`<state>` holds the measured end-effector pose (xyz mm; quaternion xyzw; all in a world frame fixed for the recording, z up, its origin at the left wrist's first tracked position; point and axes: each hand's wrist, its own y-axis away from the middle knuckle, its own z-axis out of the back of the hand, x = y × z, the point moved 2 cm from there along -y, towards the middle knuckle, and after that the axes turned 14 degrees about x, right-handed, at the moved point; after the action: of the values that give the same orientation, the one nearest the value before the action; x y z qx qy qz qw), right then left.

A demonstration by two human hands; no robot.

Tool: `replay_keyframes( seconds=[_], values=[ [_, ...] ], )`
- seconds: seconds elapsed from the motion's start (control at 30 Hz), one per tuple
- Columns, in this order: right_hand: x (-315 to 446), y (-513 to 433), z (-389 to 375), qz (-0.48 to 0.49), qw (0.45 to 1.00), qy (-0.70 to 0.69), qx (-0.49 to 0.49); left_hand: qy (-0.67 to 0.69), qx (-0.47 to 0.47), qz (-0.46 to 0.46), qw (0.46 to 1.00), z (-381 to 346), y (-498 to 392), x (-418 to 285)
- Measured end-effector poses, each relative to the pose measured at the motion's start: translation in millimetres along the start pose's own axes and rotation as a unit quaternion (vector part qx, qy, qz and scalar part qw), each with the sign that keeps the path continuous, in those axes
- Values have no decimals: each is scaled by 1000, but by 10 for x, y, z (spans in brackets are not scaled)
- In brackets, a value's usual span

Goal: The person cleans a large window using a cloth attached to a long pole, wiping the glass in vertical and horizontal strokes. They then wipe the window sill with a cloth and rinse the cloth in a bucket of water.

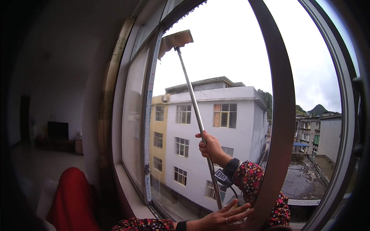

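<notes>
My right hand [212,147], beyond the dark window upright, grips the middle of a long metal pole [193,93]. A squeegee-like cleaning head with a tan, ragged cover [177,39] tops the pole and lies at the upper left of the window opening. On my right wrist are a dark band and a small device with a printed code. Low in the view, my left hand [224,217] has its fingers spread near the pole's lower part and reaches the foot of the upright window frame [281,115]. Nothing is seen held in it. The pole's lower end is hidden.
A sliding window sash [148,115] with printed protective tape stands left of the opening, above a pale sill [134,199]. Red cloth [72,199] covers something at the lower left. A television [58,130] is farther inside the room. Outside are a white building [202,138] and a wet flat roof.
</notes>
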<state>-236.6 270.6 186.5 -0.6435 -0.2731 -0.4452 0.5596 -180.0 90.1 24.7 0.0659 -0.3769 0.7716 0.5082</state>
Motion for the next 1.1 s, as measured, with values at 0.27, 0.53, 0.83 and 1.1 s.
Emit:
replay_keyframes(
  seconds=[0.27, 0.53, 0.83, 1.1],
  values=[
    [-224, 413, 106, -5, 1000, -11, 24, -9, 24, -2, 1000, 117, -4, 9],
    [-102, 429, 52, -9, 1000, 30, 1, 20, 19, 19, 999, 89, -50, -54],
    [105, 200, -82, -15, 999, -5, 32, 11, 21, 20, 1000, 173, -56, -70],
    [-93, 688, 81, -12, 1000, -10, -10, 6, 24, 26, 999, 121, -49, -63]
  ],
)
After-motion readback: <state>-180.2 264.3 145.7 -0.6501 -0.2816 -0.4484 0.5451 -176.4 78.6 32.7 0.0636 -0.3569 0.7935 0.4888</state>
